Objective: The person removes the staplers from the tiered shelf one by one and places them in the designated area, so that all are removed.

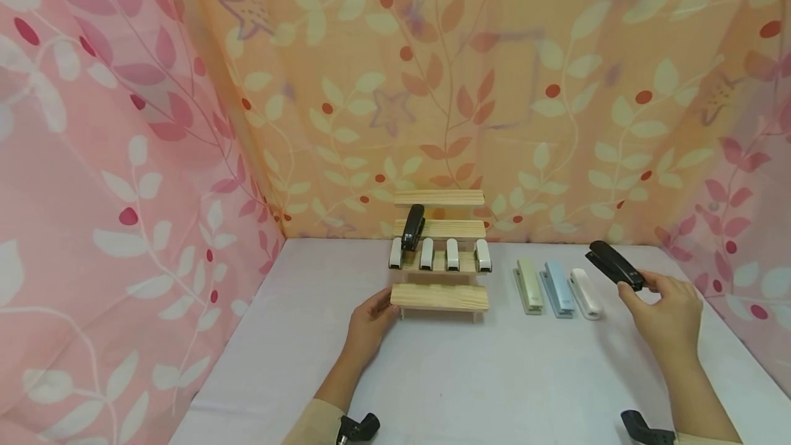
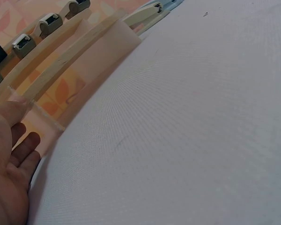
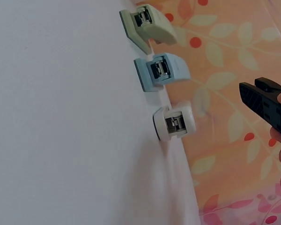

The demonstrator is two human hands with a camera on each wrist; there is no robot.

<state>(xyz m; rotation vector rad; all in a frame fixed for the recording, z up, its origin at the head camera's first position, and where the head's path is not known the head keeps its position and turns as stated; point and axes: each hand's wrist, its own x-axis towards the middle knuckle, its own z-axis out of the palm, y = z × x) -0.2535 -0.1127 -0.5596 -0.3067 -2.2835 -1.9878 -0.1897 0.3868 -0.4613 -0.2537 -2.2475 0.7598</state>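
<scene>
Closest to me are two tan sleeves (image 1: 312, 423), and by each cuff is a small black wrist part (image 1: 647, 429). One person is working here with bare hands.

Their right hand (image 1: 672, 311) is up in the air, with the thumb and fingers pinching one end of a black stapler (image 1: 614, 266). That stapler is over the right side of the white surface (image 1: 432, 383), not touching it. Just beside it, down on the surface, are three more in a row: a green stapler (image 1: 528, 287), a blue stapler (image 1: 557, 289) and a white stapler (image 1: 586, 294).

The left hand (image 1: 369, 327) holds the left end of a wooden rack (image 1: 439, 296) by its lowest board, thumb on the wood and the other fingers bent below. This rack has four boards, like steps. On the second board from the bottom sit four small white staplers (image 1: 452, 255). Another black stapler (image 1: 413, 226) sits between the first two from the left, and its far end reaches past the board above.

Behind it all hangs orange leafy cloth (image 1: 525, 108).
</scene>
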